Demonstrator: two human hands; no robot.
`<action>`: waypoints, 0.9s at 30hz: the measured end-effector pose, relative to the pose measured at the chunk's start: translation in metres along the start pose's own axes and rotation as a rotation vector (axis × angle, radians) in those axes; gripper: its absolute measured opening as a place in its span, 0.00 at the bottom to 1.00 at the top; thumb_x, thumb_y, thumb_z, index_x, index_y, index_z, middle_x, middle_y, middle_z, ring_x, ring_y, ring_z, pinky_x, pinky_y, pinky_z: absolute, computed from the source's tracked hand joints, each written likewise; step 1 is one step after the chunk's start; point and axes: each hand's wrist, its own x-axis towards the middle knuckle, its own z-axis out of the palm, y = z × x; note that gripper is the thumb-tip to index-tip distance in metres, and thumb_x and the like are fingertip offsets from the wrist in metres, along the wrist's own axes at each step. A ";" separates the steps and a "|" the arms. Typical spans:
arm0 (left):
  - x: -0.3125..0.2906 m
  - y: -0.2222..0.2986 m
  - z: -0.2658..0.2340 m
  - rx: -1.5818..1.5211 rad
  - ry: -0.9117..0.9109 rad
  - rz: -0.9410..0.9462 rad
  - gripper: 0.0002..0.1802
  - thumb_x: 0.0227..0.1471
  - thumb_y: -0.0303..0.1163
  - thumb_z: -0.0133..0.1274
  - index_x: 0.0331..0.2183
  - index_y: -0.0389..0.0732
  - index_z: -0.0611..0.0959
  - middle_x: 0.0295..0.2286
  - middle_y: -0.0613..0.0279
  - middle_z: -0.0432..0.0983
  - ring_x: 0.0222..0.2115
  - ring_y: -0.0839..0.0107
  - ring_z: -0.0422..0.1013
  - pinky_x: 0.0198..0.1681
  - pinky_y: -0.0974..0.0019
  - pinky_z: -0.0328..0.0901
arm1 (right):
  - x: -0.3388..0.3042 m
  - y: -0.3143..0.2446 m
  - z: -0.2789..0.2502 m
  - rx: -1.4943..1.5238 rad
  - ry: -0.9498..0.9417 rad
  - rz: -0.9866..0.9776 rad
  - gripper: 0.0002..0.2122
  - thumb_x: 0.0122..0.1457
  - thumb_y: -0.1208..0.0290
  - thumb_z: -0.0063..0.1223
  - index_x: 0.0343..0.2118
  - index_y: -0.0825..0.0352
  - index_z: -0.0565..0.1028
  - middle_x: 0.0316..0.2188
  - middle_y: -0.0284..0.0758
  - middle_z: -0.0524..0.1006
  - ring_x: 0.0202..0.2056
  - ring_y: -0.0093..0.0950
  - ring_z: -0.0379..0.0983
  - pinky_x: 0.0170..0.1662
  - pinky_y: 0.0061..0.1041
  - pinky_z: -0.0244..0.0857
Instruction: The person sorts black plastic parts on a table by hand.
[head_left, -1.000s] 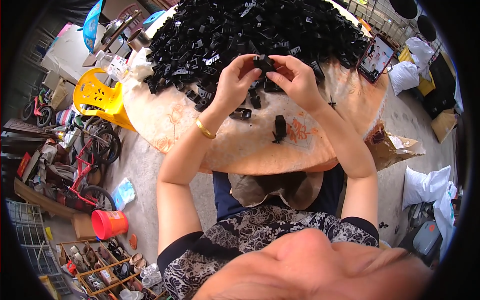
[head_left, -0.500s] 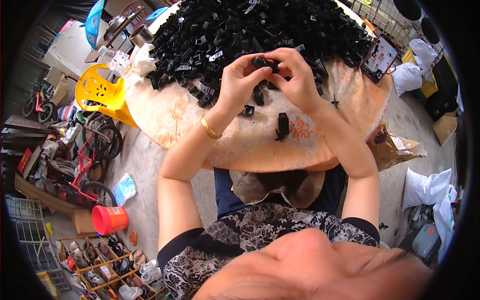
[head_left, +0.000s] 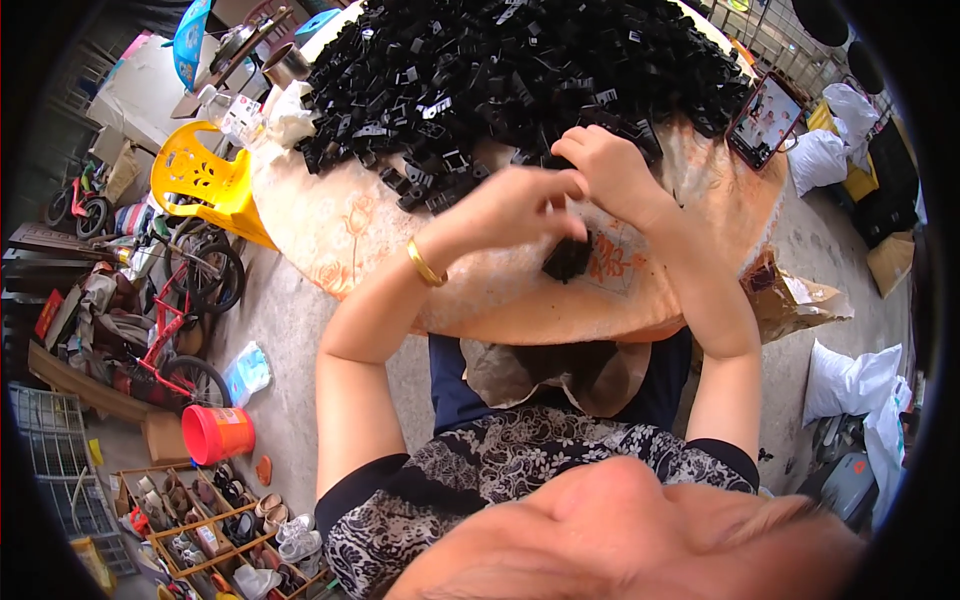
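My left hand, with a gold bangle on its wrist, is smeared a little by motion over the near part of the round table. Its fingers are apart and nothing shows between them. Just below its fingertips, small black plastic parts lie close together on the patterned cloth. My right hand is beside it, at the near edge of a big heap of black plastic parts. Its fingers are curled in, and whatever they may hold is hidden behind them.
A phone stands propped at the table's right edge. A yellow plastic chair is to the left, with a plastic bottle near the table's rim. Brown paper lies over my lap. A red bucket and bicycles stand on the floor.
My hands have parted from the black part they held together. The left came down toward the parts on the near cloth; the right shifted slightly right and lower.
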 end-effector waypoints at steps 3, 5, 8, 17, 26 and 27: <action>0.013 -0.031 -0.031 0.377 0.540 0.045 0.09 0.38 0.33 0.59 0.26 0.40 0.81 0.22 0.58 0.74 0.27 0.61 0.68 0.34 0.61 0.64 | -0.002 -0.003 0.000 -0.053 0.018 -0.026 0.08 0.42 0.70 0.58 0.25 0.63 0.71 0.26 0.31 0.69 0.34 0.30 0.68 0.34 0.28 0.67; 0.010 -0.054 -0.055 0.700 0.665 -0.065 0.16 0.38 0.34 0.59 0.33 0.40 0.80 0.36 0.55 0.72 0.39 0.57 0.64 0.42 0.61 0.62 | -0.003 -0.006 0.001 0.018 0.007 0.023 0.09 0.42 0.69 0.57 0.27 0.64 0.72 0.27 0.32 0.70 0.31 0.32 0.67 0.34 0.28 0.65; 0.011 -0.083 -0.064 0.744 0.636 0.008 0.23 0.37 0.36 0.60 0.39 0.41 0.77 0.40 0.56 0.71 0.43 0.57 0.63 0.45 0.59 0.61 | 0.001 -0.011 0.001 0.126 0.020 0.080 0.08 0.43 0.69 0.57 0.26 0.65 0.71 0.26 0.33 0.70 0.31 0.33 0.68 0.33 0.28 0.65; 0.022 -0.067 -0.048 0.781 0.643 -0.017 0.15 0.33 0.31 0.61 0.29 0.40 0.78 0.28 0.60 0.73 0.36 0.58 0.66 0.39 0.61 0.61 | 0.003 -0.006 0.013 0.172 0.095 0.101 0.09 0.44 0.67 0.57 0.21 0.66 0.72 0.22 0.34 0.72 0.25 0.34 0.69 0.29 0.29 0.64; 0.012 -0.034 -0.040 -0.594 0.463 -0.224 0.13 0.51 0.29 0.50 0.38 0.32 0.73 0.31 0.60 0.74 0.30 0.74 0.71 0.33 0.71 0.68 | 0.013 -0.015 0.023 0.049 0.066 0.179 0.15 0.47 0.56 0.56 0.32 0.62 0.75 0.25 0.36 0.76 0.32 0.35 0.72 0.34 0.32 0.67; 0.010 -0.035 -0.040 -0.830 0.439 -0.222 0.13 0.53 0.28 0.48 0.40 0.32 0.72 0.32 0.58 0.74 0.30 0.72 0.71 0.35 0.70 0.68 | 0.014 -0.017 0.023 0.050 0.065 0.180 0.15 0.47 0.56 0.56 0.32 0.62 0.75 0.25 0.36 0.76 0.32 0.35 0.72 0.34 0.32 0.67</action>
